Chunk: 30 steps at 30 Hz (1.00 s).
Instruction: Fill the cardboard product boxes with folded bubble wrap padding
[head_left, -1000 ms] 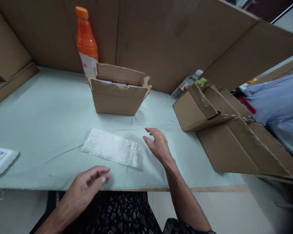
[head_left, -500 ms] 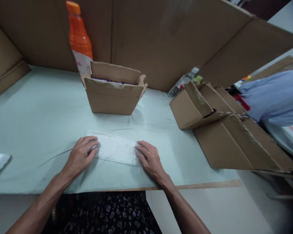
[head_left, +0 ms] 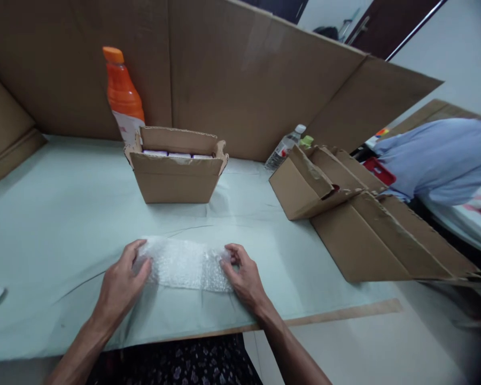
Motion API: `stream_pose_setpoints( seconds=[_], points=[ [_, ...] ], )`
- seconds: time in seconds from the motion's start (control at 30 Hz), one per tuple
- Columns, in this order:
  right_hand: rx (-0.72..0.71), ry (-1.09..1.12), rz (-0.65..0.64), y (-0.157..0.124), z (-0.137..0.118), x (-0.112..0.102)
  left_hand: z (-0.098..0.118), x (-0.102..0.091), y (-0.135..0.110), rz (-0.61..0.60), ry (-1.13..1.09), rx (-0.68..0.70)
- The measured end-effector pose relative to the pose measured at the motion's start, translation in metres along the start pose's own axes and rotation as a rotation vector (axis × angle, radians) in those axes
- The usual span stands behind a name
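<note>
Clear bubbly plastic: 1 wrap [head_left: 186, 264], whitish, crinkled, oblong, lying flat on table [head_left: 44, 203] near front edge, btwn 2 hands. Left hand [head_left: 120, 280] curls over its left end, thumb on top; right hand [head_left: 242, 275] curls fingers round its right end, so both grip it. Behind: 1 open box [head_left: 176, 179] w/ 3 pale tops showing; 2 bottles, i.e. orange bottle [head_left: 122, 99] upright just behind box, clear bottle [head_left: 282, 152] tilted further right. Cardboard [head_left: 369, 235] pieces at right, count unclear.
</note>
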State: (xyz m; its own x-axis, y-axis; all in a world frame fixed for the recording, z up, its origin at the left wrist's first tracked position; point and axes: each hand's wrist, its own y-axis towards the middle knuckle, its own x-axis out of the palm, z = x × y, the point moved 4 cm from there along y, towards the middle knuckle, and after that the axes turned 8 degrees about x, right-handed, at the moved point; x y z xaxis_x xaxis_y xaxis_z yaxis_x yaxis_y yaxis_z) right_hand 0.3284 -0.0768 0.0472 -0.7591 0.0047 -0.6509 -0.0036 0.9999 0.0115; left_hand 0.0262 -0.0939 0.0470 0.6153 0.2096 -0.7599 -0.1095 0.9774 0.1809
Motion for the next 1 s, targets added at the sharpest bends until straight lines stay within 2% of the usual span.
stream_pose_setpoints(
  seconds=[0.1, 0.17, 0.23, 0.3, 0.37, 0.47, 0.53, 0.57, 0.63, 0.73, 0.8, 0.9, 1.0],
  points=[
    [0.041, 0.059, -0.111, -0.002, -0.001, -0.005, 0.0, -0.002, -0.007, -0.028, -0.109, 0.002],
    [-0.026, 0.058, -0.238, -0.002, -0.008, -0.004, 0.0, -0.002, -0.006, -0.047, -0.171, 0.08],
    [-0.122, 0.076, -0.295, 0.002, -0.019, -0.007, 0.006, -0.006, -0.001, -0.038, -0.209, 0.198],
    [-0.203, 0.091, -0.211, 0.013, -0.036, -0.02, 0.02, -0.019, 0.012, 0.047, -0.192, 0.325],
    [-0.276, 0.086, -0.041, 0.03, -0.061, -0.042, 0.04, -0.042, 0.031, 0.2, -0.112, 0.429],
    [-0.414, 0.044, 0.173, 0.065, -0.109, -0.078, 0.076, -0.08, 0.07, 0.441, 0.046, 0.541],
    [-0.49, -0.001, 0.247, 0.096, -0.141, -0.093, 0.095, -0.097, 0.103, 0.544, 0.116, 0.588],
    [-0.514, -0.028, 0.254, 0.114, -0.155, -0.097, 0.101, -0.102, 0.121, 0.537, 0.133, 0.597],
    [-0.519, -0.099, 0.205, 0.153, -0.174, -0.098, 0.106, -0.104, 0.157, 0.443, 0.176, 0.574],
    [-0.426, -0.274, 0.006, 0.21, -0.186, -0.086, 0.102, -0.095, 0.204, 0.115, 0.352, 0.432],
    [-0.351, -0.42, -0.128, 0.239, -0.188, -0.078, 0.098, -0.089, 0.225, -0.067, 0.444, 0.355],
    [-0.275, -0.611, -0.201, 0.265, -0.193, -0.073, 0.093, -0.091, 0.245, -0.127, 0.483, 0.289],
    [-0.245, -0.742, -0.254, 0.275, -0.202, -0.069, 0.084, -0.09, 0.259, -0.154, 0.465, 0.251]
  ],
)
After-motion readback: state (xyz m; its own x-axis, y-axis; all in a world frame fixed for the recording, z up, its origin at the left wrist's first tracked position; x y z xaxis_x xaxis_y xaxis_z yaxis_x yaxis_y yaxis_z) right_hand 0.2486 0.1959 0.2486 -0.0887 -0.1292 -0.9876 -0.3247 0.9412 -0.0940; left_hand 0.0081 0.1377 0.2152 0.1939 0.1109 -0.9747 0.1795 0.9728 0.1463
